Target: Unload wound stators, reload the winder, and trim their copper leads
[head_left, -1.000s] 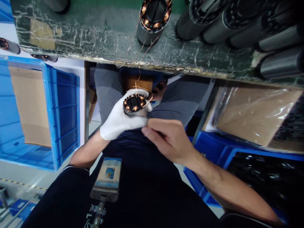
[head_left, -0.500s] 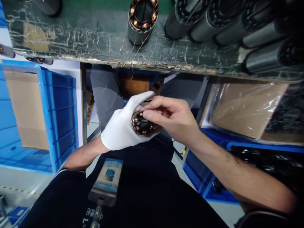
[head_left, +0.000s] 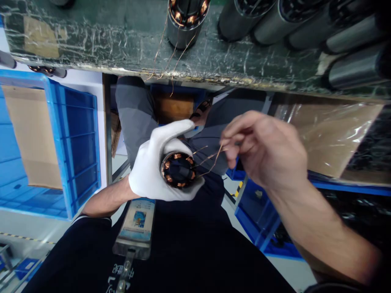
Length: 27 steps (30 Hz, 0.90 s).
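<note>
My left hand (head_left: pixel 152 169), in a white glove, is wrapped round a small cylindrical stator (head_left: pixel 178 169) with copper windings, its open end turned toward me. My bare right hand (head_left: pixel 269 150) is to the right of it, fingers pinched on thin copper wire leads (head_left: pixel 210 158) that run from the stator. Both hands are over my lap, below the bench edge.
A worn green bench (head_left: pixel 122 44) crosses the top, with another wound stator (head_left: pixel 186 18) trailing copper wires and several dark metal cylinders (head_left: pixel 336 28) at the right. A blue crate (head_left: pixel 76 134) with cardboard stands left, another blue crate (head_left: pixel 256 219) lower right. A badge (head_left: pixel 136 221) hangs at my chest.
My right hand has moved away to the right from the stator's end, drawing the copper leads out. The left hand has kept its hold and tilted the stator slightly.
</note>
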### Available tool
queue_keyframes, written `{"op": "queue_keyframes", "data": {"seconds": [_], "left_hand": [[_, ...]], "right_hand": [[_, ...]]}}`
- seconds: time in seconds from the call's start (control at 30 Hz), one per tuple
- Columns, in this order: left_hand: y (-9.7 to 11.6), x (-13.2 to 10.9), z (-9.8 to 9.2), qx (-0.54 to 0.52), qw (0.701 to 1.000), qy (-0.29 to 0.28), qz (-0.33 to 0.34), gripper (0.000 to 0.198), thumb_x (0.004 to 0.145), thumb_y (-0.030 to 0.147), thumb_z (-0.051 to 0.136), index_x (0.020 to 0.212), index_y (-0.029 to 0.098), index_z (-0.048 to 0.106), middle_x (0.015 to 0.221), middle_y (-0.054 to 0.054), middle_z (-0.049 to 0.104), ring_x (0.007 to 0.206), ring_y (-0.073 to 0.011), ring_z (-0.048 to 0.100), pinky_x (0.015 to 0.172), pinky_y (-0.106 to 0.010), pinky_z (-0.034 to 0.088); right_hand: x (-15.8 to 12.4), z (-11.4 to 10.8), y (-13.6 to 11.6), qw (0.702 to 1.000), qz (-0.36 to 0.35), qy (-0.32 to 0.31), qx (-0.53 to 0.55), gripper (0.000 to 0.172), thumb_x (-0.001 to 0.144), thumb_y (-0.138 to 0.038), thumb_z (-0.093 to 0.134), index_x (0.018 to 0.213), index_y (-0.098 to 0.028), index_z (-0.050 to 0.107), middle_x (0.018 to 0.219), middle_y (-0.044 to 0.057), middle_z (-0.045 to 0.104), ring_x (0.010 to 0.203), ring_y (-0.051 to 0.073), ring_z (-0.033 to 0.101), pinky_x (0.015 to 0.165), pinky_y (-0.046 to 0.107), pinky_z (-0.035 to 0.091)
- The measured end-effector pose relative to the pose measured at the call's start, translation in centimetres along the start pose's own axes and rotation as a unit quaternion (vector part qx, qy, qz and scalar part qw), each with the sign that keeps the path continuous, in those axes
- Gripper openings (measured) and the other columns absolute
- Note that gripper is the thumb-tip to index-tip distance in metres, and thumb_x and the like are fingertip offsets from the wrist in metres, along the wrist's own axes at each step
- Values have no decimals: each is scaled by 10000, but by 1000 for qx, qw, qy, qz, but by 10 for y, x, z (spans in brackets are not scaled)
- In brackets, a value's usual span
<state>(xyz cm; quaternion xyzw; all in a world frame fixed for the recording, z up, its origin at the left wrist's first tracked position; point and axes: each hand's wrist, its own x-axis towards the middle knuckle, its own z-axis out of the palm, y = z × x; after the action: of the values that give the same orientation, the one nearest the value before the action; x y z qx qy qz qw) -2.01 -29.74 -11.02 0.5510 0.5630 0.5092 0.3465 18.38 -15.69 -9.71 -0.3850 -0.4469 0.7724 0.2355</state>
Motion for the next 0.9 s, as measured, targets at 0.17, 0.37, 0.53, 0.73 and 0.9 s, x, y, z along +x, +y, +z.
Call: {"op": "queue_keyframes", "data": {"seconds": [0.17,0.37,0.53,0.73,0.9], "left_hand": [[6,1,6,22,999,-26,-32,993,834,329,935,1705,311,458,1026,18,836,854,-230,846,840,-385,721],[-4,0,11,45,998,26,42,630,810,451,964,1342,296,664,1070,-44,832,930,-269,844,846,-439,700],[-2,2,6,13,997,57,57,525,716,230,923,1183,268,687,976,-16,818,848,-218,805,792,-375,669],[13,6,-9,-29,996,8,-88,544,702,96,847,1182,264,653,1046,19,805,828,-169,798,761,-312,655],[14,11,-18,17,994,-70,-86,480,743,202,914,1138,255,645,1031,37,793,815,-141,781,777,-273,630]], "right_hand": [[-13,23,5,994,67,-90,-6,259,885,-414,1034,982,-249,859,769,-17,741,544,129,642,416,236,534],[-14,29,0,993,-23,-40,-107,243,893,-406,1044,909,-261,850,796,-5,753,570,137,663,472,284,514],[-8,10,-7,982,-99,9,-159,167,937,-325,1006,923,-280,846,821,-24,769,540,120,644,457,291,521],[-23,3,-26,813,-323,-24,-484,290,941,-270,989,1201,-326,873,1259,33,885,930,244,834,765,418,687],[-18,-5,-24,779,-336,-129,-513,216,1061,-122,816,1181,-299,840,1109,-23,915,854,206,871,717,355,686]]}}
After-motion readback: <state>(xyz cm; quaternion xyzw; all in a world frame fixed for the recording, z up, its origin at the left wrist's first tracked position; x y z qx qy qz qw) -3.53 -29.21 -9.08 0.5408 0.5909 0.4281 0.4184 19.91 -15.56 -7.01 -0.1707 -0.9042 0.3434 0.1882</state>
